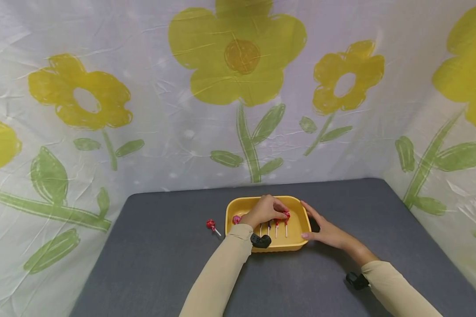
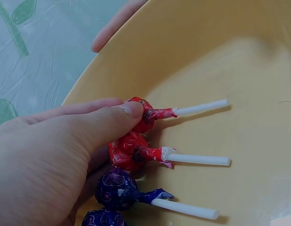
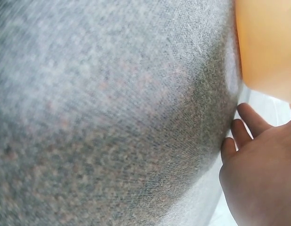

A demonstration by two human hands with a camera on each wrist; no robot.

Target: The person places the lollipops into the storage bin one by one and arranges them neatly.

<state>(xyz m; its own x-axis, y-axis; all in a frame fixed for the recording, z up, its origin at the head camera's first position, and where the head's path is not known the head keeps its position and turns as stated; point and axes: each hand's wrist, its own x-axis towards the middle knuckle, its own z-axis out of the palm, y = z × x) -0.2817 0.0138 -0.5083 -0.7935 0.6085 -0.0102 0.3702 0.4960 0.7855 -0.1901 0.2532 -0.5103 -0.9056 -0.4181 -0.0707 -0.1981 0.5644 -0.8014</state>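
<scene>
A yellow plastic basket (image 1: 279, 248) stands on the dark tabletop, with a row of wrapped lollipops inside. My left hand (image 1: 263, 211) reaches in and pinches the head of the red lollipop (image 2: 144, 123) at the row's right end, thumb on top; its white stick points toward me. Beside that one lie a second red lollipop (image 2: 128, 153) and a dark purple lollipop (image 2: 117, 189). A pink lollipop (image 1: 236, 219) shows left of my left wrist. My right hand (image 1: 327, 231) rests along the basket's right end, fingers extended outside the wall, thumb at the near corner.
Outside the basket, on its left, another red lollipop (image 1: 210, 224) lies on the grey tabletop (image 1: 162, 264). Behind the table hangs a pale curtain (image 1: 154, 110) printed with yellow flowers. Each wrist wears a small black device.
</scene>
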